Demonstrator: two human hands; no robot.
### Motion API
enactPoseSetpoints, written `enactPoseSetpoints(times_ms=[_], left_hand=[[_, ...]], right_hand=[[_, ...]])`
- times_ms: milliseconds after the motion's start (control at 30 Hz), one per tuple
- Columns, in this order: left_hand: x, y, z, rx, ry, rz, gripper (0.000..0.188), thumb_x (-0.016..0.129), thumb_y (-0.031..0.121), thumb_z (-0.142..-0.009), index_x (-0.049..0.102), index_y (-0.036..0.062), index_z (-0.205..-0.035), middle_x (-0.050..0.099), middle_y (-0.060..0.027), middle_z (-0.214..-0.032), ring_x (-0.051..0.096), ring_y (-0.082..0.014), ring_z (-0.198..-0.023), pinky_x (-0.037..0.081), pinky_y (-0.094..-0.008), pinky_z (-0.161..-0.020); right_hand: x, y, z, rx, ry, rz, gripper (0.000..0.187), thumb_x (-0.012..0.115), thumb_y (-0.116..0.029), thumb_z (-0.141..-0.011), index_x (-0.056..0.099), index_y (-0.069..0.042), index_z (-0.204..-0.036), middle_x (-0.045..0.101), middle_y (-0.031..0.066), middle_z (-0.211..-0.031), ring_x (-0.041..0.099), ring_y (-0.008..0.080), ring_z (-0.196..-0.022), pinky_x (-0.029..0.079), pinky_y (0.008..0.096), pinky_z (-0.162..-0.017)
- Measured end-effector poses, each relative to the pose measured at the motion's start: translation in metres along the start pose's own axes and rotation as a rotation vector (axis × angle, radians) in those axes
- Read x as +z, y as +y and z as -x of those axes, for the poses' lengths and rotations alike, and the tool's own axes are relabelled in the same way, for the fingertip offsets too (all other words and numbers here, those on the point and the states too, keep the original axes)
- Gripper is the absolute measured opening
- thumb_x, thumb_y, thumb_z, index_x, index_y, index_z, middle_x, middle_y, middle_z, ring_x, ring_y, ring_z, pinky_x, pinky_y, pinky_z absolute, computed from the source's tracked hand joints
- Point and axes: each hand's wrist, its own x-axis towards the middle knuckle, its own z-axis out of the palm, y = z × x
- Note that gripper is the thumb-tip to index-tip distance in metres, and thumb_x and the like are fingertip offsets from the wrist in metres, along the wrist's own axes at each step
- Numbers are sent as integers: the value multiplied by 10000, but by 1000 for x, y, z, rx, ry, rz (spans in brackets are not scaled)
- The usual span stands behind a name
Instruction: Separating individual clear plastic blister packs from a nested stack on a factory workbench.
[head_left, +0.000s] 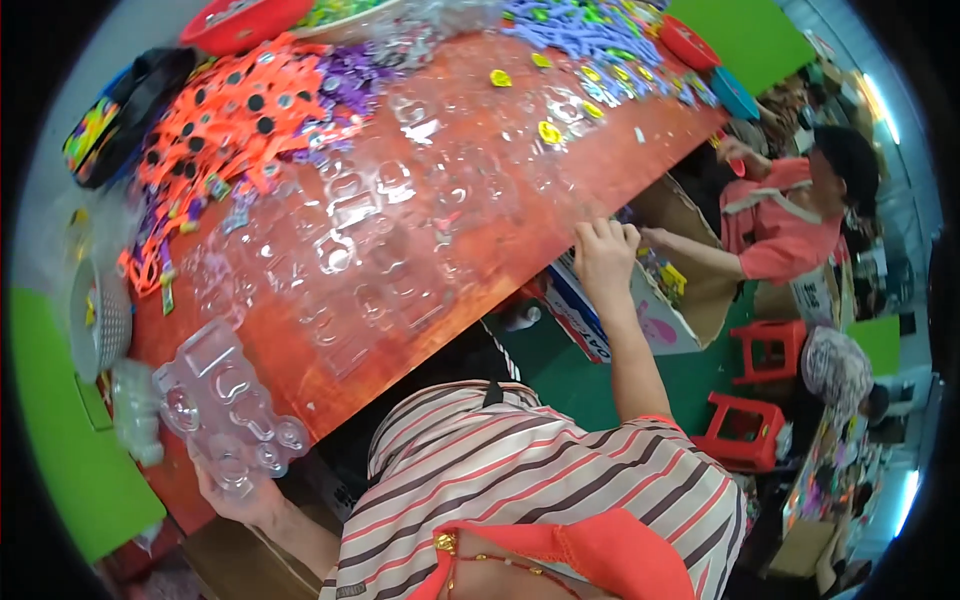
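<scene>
At the lower left, my left hand point(238, 492) grips the lower end of a clear plastic blister tray point(232, 400) with moulded hollows, raised beside the table's near edge. My right hand point(607, 255) is at the table's right edge, beside an open cardboard box point(690, 215). Its fingers curl down with the back of the hand showing; anything in them is hidden. Between the hands, more clear blister trays point(370, 240) lie spread over the red table point(350, 395). Small yellow round pieces point(549, 132) sit in or beside some far trays.
An orange heap of strap-like pieces point(235, 120) with dark discs covers the far left, near purple pieces point(350, 80). Blue-violet strips point(590, 35) lie at the back. A co-worker point(785, 215) reaches toward the box on the right. Red stools point(740, 430) stand on the green floor.
</scene>
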Motion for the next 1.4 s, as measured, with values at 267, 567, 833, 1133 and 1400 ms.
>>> enactPoseSetpoints(times_ms=[267, 567, 833, 1133, 1400], left_hand=[[82, -60, 10, -210, -42, -34, 529, 419, 265, -888, 404, 18, -1355, 592, -108, -1069, 610, -183, -872, 503, -313, -655], [118, -105, 11, -380, -212, -142, 475, 397, 324, -916, 403, 51, -1305, 571, -152, -878, 556, -225, -629, 459, -336, -495], [129, -119, 3, -449, -229, -194, 464, 398, 326, -930, 413, 51, -1304, 545, -152, -839, 532, -239, -531, 443, -328, -448], [130, -121, 7, -442, -204, -141, 454, 409, 317, -927, 432, 35, -1282, 547, -165, -764, 544, -255, -514, 444, -328, -430], [143, -128, 7, -485, -190, -104, 455, 433, 317, -912, 438, -1, -1237, 545, -160, -726, 520, -241, -467, 431, -310, -404]], right_hand=[[51, 38, 31, 76, 24, 61, 23, 604, -134, -769, 602, -111, -775, 558, 49, -798, 541, 227, -837, 352, 404, -866], [55, 43, 16, 95, -35, -57, 92, 640, -194, -826, 632, -104, -840, 602, 50, -888, 548, 220, -851, 351, 378, -832], [43, 79, -21, 111, -53, -481, 213, 597, -108, -827, 658, -86, -1030, 639, 103, -936, 608, 300, -887, 464, 407, -744], [84, 112, -28, 160, -362, -246, 196, 543, -168, -862, 606, -113, -1039, 642, 136, -951, 629, 320, -945, 499, 447, -811], [107, 136, -68, 383, -359, 68, 270, 510, -202, -863, 666, -17, -742, 654, 207, -670, 673, 390, -663, 547, 470, -635]])
